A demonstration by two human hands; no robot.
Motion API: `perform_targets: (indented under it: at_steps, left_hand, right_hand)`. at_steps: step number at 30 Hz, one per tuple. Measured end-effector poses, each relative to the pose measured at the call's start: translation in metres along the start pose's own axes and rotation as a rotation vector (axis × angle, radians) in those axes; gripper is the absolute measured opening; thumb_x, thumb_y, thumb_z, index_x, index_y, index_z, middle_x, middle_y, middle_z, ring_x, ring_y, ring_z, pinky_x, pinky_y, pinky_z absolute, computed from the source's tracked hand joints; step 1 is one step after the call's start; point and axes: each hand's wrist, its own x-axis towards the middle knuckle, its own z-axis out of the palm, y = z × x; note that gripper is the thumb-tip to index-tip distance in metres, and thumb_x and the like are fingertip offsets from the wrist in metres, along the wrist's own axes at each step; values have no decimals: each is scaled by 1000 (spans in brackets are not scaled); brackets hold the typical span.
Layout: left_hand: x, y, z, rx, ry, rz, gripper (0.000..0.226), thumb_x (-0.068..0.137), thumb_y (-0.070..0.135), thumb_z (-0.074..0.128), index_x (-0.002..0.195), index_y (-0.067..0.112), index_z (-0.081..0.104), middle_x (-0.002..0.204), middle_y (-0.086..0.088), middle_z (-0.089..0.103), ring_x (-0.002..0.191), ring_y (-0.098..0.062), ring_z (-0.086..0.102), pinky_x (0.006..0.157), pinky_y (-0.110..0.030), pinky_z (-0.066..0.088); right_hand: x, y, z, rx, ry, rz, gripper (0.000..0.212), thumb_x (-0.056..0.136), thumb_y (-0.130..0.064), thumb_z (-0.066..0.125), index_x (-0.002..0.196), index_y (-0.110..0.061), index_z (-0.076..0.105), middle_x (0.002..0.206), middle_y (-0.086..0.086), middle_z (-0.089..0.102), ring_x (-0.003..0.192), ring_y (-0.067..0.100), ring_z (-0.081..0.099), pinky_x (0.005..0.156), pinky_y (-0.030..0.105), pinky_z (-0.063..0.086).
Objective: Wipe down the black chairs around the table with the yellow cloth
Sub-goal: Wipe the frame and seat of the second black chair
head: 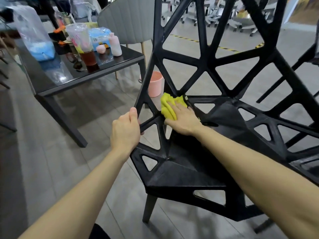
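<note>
Under right hand (pixel 183 120), yellow cloth (pixel 168 105) half hidden

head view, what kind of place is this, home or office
Probably an office or shared workspace: white swivel chairs crowd the background, yellow-black hazard tape marks the floor, and drinks and snacks sit on a black table.

Setting reads as an office or shared workspace — a cluster of white swivel chairs on castors (pixel 215 12) fills the far background, and yellow-and-black hazard tape (pixel 224 47) runs across the grey plank floor (pixel 51 152). Near side looks like a break or meeting corner: a glossy black table (pixel 57 78) carrying drink cups, bottles and plastic bags, a grey upholstered chair (pixel 127 19) beside it, and a pink bin (pixel 155 84) on the floor — nothing domestic is visible.
</note>
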Motion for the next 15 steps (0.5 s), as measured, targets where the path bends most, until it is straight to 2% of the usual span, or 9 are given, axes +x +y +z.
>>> perform_targets:
  at_steps: [2, 4, 6, 7, 9, 11, 12, 13, 15]
  left_hand:
    - [1, 0, 0, 9, -5, 1, 66, 114, 44, 24, 79, 13, 71, 62, 3, 74, 96, -34, 66, 90, -47, 53]
    - [0, 3, -1, 12, -11, -2, 67, 114, 45, 24, 78, 13, 71, 63, 2, 75, 98, -34, 66, 91, -47, 53]
    - [-1, 7, -3, 19, -19, -8, 68, 113, 44, 23, 77, 13, 71, 66, 0, 75, 98, -35, 66, 92, -48, 52]
    - [-1, 7, -3, 27, -25, -7, 68, 113, 44, 23, 77, 13, 71, 67, 0, 75, 99, -35, 66, 93, -49, 52]
    - [-1, 7, -3, 48, -29, -2, 64, 112, 45, 22, 79, 16, 69, 70, -1, 76, 100, -35, 65, 93, -49, 51]
    - [0, 4, -2, 65, -25, 3, 59, 109, 50, 20, 80, 21, 63, 76, -2, 78, 100, -37, 66, 89, -52, 53]
    - [0, 3, -2, 73, -19, 2, 59, 108, 53, 19, 81, 21, 61, 80, -5, 78, 99, -39, 67, 88, -53, 53]
    - [0, 2, -1, 74, -9, -3, 61, 107, 55, 18, 82, 20, 61, 84, -8, 78, 98, -41, 66, 87, -53, 54]
    - [0, 1, 0, 81, 7, -16, 64, 107, 57, 17, 83, 17, 61, 86, -10, 78, 95, -42, 67, 88, -53, 54]
  right_hand:
    - [-33, 3, -6, 48, -67, -145, 83, 86, -43, 52, 165, -35, 29, 167, 3, 39, 153, 25, 36, 127, 40, 26]
    - [-48, 0, -28, 109, -66, -163, 71, 88, -14, 56, 155, -35, 49, 149, 1, 60, 127, 21, 61, 111, 28, 43]
    - [-38, -23, -52, 250, 100, -77, 62, 89, -6, 54, 142, -36, 62, 125, -5, 72, 95, 15, 67, 93, 32, 55]
    - [-30, -39, -60, 328, 201, -63, 60, 89, -5, 53, 140, -37, 63, 120, -8, 71, 96, 14, 67, 92, 36, 56]
    - [-19, -73, -62, 468, 245, -123, 70, 88, -3, 52, 148, -37, 56, 133, -7, 63, 118, 17, 62, 103, 39, 52]
    - [-19, -84, -37, 406, 105, -254, 88, 83, 3, 49, 157, -43, 44, 163, -7, 42, 148, 15, 42, 119, 34, 40]
    - [-25, -77, -25, 332, 41, -300, 94, 80, 5, 48, 160, -44, 40, 172, -7, 29, 156, 15, 29, 124, 30, 31]
    - [-35, -64, -19, 279, -9, -314, 94, 78, 4, 47, 161, -41, 40, 174, -5, 24, 159, 17, 24, 127, 31, 26]
    - [-60, -28, -20, 163, -99, -319, 86, 76, -10, 45, 158, -35, 47, 171, -3, 34, 156, 22, 31, 129, 37, 24]
